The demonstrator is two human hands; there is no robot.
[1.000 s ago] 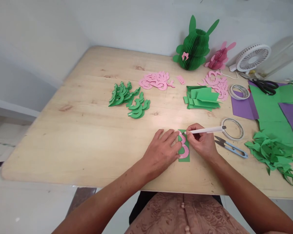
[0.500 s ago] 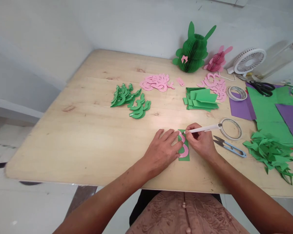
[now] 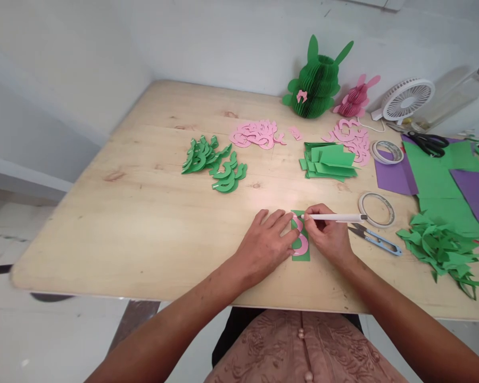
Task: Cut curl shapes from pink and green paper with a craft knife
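Near the table's front edge lies a green paper strip (image 3: 302, 257) with a pink curved paper cutout (image 3: 302, 246) on top of it. My left hand (image 3: 263, 242) rests flat from the left, its spread fingers pressing on the cutout's left side. A white pen (image 3: 339, 217) is pinched in my right hand (image 3: 328, 234), its tip at the upper edge of the cutout and its barrel pointing right. Part of the cutout is hidden under my left fingers. Blue-handled thread snips (image 3: 377, 240) lie just right of my right hand.
Green cutouts (image 3: 199, 155) and pink cutouts (image 3: 255, 134) lie further back. Folded green strips (image 3: 330, 162), tape rolls (image 3: 391, 216) and green scraps (image 3: 443, 247) are to the right. Black scissors (image 3: 429, 143), a green honeycomb paper figure (image 3: 317, 88), a pink one (image 3: 355, 100) and a white fan (image 3: 409, 100) stand behind.
The pen's back end has swung down toward me, so its barrel now lies nearly level. Its tip stays near the cutout's top. My left hand has stayed in place.
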